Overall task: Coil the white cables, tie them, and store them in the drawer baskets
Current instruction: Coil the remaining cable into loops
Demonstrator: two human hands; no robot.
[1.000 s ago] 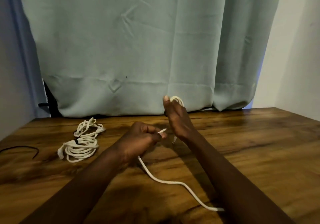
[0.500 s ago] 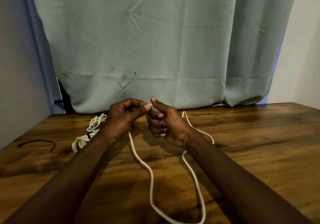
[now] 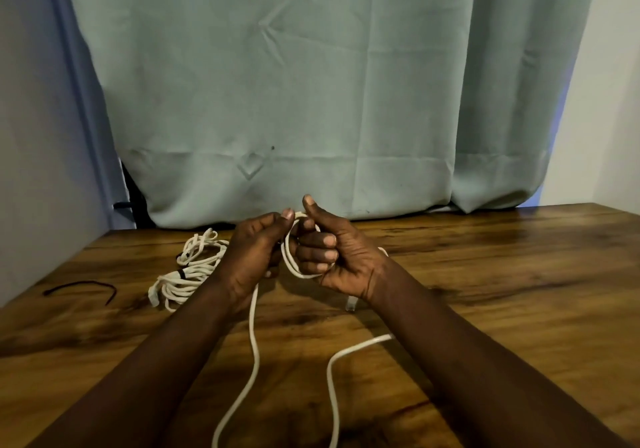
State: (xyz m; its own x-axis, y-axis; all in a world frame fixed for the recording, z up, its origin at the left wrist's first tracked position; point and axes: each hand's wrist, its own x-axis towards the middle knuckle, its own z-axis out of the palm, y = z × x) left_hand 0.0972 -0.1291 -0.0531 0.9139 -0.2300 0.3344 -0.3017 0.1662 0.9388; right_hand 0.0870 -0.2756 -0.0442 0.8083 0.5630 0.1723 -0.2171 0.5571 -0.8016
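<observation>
Coiling step: white cable is wound into small loops at frame ctr, above the wooden table; the free length trails down to the bottom edge.
Grip, right: right hand has fingers curled round the loops, thumb raised; it holds the coil.
Grip, left: left hand pinches the cable at the loop's top btw thumb + forefinger; its other fingers are hidden behind the hand's back, can't tell how they lie.
Technique (judgement): feed each turn w/ the left hand to match the first loop's size. Lay turns side by side and let slack untwist on the table. Grip firmly enough that loops don't spring open, and leave a tail for tying.
Done item: tied bundle, white w/ a dark band, lies centre-left, partly covered by the left hand.
Spare: black tie strip, far left, well apart.
Hidden/unclear: no. of turns in the right palm can't be counted. Cable runs off the bottom edge & under the right forearm. The clear plug-like end below the right wrist is too blurred to identify. Drawer baskets are not in view.
</observation>
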